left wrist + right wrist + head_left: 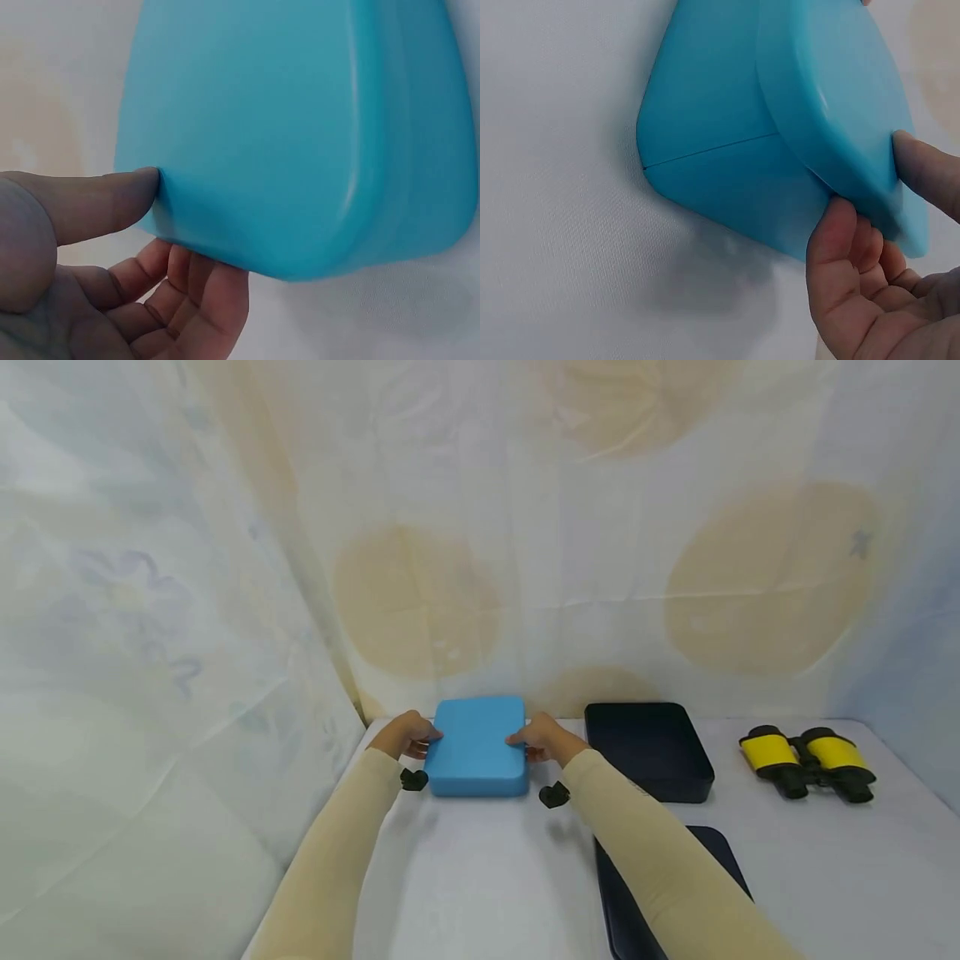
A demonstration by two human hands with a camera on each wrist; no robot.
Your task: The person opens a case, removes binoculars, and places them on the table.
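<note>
A light blue box (476, 745) with rounded corners and a closed lid lies on the white table at the back, close to the cloth backdrop. My left hand (408, 737) grips its left side. In the left wrist view the thumb lies on the lid of the box (300, 135) and the curled fingers (202, 292) reach under its edge. My right hand (542, 742) grips the right side the same way. In the right wrist view its thumb (930, 172) presses on the lid and its fingers (840, 240) curl against the side of the box (735, 165).
A black tray (648, 750) stands just right of the box. A second dark flat piece (720, 860) lies under my right forearm. Yellow-and-black binoculars (808, 762) sit at the far right. A draped cloth (187, 610) closes the back and left.
</note>
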